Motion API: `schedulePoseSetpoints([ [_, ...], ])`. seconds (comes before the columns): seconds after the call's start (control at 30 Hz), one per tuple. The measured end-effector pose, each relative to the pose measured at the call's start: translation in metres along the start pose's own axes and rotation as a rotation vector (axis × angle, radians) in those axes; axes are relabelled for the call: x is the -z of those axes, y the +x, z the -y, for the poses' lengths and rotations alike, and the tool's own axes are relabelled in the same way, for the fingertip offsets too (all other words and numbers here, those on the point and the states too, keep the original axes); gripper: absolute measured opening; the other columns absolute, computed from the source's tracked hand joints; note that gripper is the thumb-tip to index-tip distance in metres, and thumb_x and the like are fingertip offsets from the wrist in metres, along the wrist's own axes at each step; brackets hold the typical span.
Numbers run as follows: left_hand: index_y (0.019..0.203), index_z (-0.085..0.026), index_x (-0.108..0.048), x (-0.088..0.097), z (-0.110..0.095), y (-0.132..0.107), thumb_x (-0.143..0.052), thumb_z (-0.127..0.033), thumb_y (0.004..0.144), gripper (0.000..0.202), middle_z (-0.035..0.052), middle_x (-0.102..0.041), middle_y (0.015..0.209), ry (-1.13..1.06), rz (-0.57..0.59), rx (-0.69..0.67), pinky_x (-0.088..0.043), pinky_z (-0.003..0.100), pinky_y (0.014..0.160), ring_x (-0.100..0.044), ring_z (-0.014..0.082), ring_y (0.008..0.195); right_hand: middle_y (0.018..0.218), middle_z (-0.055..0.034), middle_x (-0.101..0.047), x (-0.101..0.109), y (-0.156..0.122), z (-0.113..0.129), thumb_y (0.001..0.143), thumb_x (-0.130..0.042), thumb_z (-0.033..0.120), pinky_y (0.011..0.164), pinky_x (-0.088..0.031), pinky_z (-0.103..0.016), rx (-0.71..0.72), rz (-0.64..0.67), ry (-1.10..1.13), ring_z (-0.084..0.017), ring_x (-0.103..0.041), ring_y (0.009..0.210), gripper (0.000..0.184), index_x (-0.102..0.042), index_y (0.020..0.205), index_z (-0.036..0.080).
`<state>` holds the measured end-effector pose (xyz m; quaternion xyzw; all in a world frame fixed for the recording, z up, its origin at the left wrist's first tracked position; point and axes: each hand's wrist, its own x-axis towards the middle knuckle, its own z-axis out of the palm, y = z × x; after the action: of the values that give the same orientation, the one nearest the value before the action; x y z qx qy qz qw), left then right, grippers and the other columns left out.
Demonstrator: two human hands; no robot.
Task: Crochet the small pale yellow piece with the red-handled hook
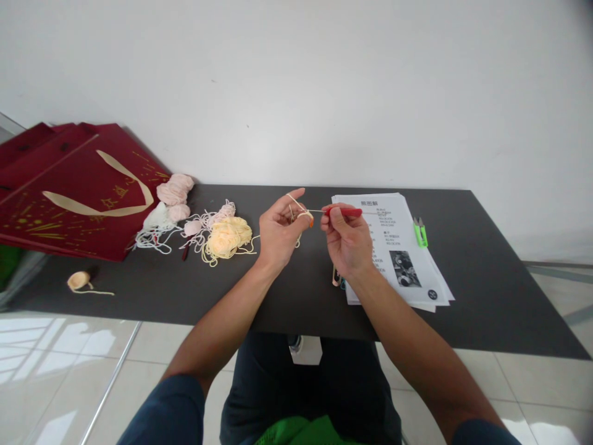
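**at a dark desk under a white wall: soft yarn and a red hook in two fingertip grips**

a dark desk [486, 278] runs along a plain white wall, and both hands are raised just above its middle, close together.

the pale yarn strand [293, 199] looks very light, limp and easy to snag. it has no stiffness of its own, so it probably handles best pinched near the working end and kept taut over a finger. the red crochet hook [345, 212] is thin, rigid and light. its thicker red handle looks like the sensible place to hold it, with the metal tip left free.

the left hand [278, 232] has its grip nearly closed. thumb and fingers pinch the strand, which loops over the raised forefinger. a small orange piece [311, 220] sits at the fingertips. it seems to hang on the yarn, though it is too small to be sure. the right hand [347, 241] is closed around the hook's handle in a pencil-like grip, and the tip points left to meet the yarn by the orange piece.

a yellow yarn bundle [228, 237] lies on the desk to the left, trailing towards the hands. pink yarn pieces [173, 190] and red gift bags [78, 198] lie beyond it. printed sheets [393, 235] lie under the right wrist, with green snips [420, 232] beside them.
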<state>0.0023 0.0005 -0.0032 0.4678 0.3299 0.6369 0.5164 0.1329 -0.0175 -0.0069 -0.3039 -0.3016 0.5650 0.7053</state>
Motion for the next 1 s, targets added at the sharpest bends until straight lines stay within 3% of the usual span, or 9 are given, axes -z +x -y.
schedulePoseSetpoints([
  [0.27, 0.133, -0.025, -0.069, 0.002, 0.0, 0.0, -0.081, -0.013, 0.074, 0.062, -0.0045, -0.069, 0.08, 0.002, -0.012, 0.044, -0.052, 0.026, 0.07, -0.063, 0.0091, 0.07, 0.089, 0.002, -0.076, -0.004, -0.002, 0.001, 0.08, -0.087, 0.031, 0.064, -0.058, -0.019, 0.019, 0.015, 0.014, -0.007, -0.066, 0.071, 0.014, -0.077, 0.085, 0.023],
  [0.47, 0.128, -0.025, -0.071, 0.003, 0.002, 0.002, -0.08, -0.011, 0.073, 0.057, -0.005, -0.068, 0.077, 0.002, -0.025, 0.017, -0.052, 0.025, 0.07, -0.063, 0.0092, 0.07, 0.084, 0.002, -0.075, -0.002, -0.001, 0.005, 0.077, -0.089, 0.029, 0.057, -0.052, -0.022, 0.124, 0.009, -0.039, -0.009, -0.063, 0.066, 0.016, -0.074, 0.081, 0.024],
  [0.7, 0.127, -0.024, -0.071, 0.002, 0.002, 0.001, -0.08, -0.015, 0.075, 0.054, -0.0047, -0.068, 0.076, 0.047, -0.04, -0.028, -0.051, 0.026, 0.069, -0.063, 0.0094, 0.07, 0.086, 0.0015, -0.075, 0.003, -0.002, 0.004, 0.081, -0.086, 0.032, 0.056, -0.051, -0.027, 0.333, 0.0, -0.218, -0.01, -0.062, 0.061, 0.015, -0.073, 0.084, 0.025],
  [1.0, 0.122, -0.024, -0.072, -0.001, 0.001, -0.001, -0.079, -0.016, 0.075, 0.047, -0.0043, -0.07, 0.077, 0.119, -0.107, -0.063, -0.051, 0.027, 0.072, -0.063, 0.0103, 0.07, 0.093, -0.0009, -0.075, -0.002, -0.016, 0.003, 0.089, -0.078, 0.028, 0.061, -0.057, -0.032, 0.487, -0.032, -0.476, -0.013, -0.067, 0.066, 0.003, -0.077, 0.092, 0.028],
])
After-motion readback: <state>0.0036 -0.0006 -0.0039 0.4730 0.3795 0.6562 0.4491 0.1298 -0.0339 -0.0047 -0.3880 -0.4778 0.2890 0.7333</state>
